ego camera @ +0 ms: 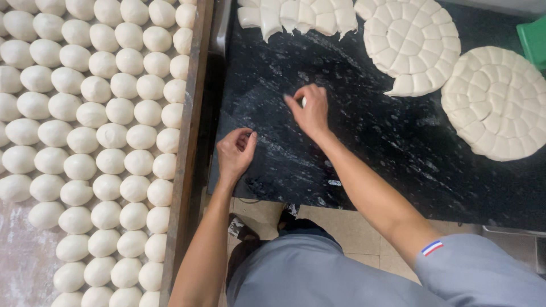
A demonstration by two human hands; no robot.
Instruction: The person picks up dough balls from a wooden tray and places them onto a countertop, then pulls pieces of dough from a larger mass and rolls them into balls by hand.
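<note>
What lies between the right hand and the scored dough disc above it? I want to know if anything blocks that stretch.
Nothing: in the head view only bare, flour-streaked black counter separates the right hand from the disc.

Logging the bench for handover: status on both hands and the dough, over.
Left hand cupped shut on the black counter, contents hidden. Right hand pinching a small dough piece. Scored dough discs clear, upper right.

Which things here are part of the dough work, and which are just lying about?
In use: right hand on a dough piece; left hand; black slab; scored dough discs; tray of dough balls.
Lying about: green box; shoes.
</note>
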